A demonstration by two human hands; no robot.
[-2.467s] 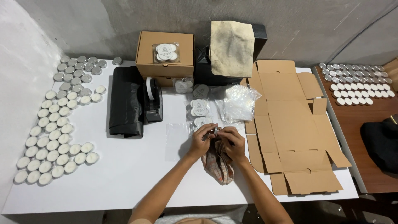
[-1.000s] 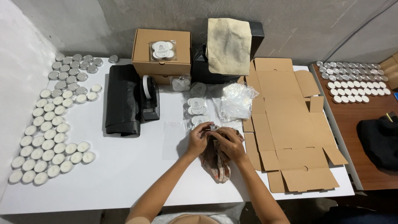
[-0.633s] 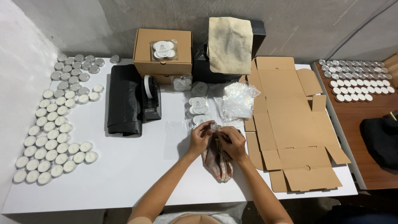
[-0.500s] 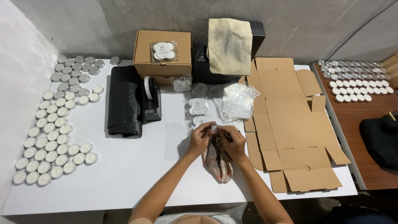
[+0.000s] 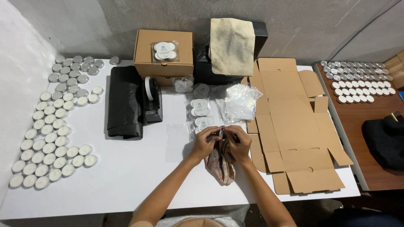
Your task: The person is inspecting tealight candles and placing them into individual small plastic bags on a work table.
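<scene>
Both my hands meet over the middle of the white table [image 5: 126, 176]. My left hand [image 5: 205, 142] and my right hand [image 5: 236, 143] pinch a small silver tealight cup [image 5: 219, 133] between their fingertips. A checked cloth [image 5: 220, 163] hangs from under my right hand and lies on the table. An empty clear plastic bag [image 5: 176, 135] lies flat just left of my left hand. Small bagged packs of tealights [image 5: 200, 108] lie just beyond my hands.
Several loose white tealights [image 5: 50, 134] cover the table's left side. A black bag [image 5: 124, 101], a tape dispenser [image 5: 152, 100], a closed brown box [image 5: 164, 52], crumpled clear bags [image 5: 240, 101] and a flattened cardboard box [image 5: 294, 126] lie around. A brown side table [image 5: 370, 122] holds more tealights.
My hands have stayed together at the same spot, turning the small silver cup between the fingertips against the cloth. The view shifted slightly.
</scene>
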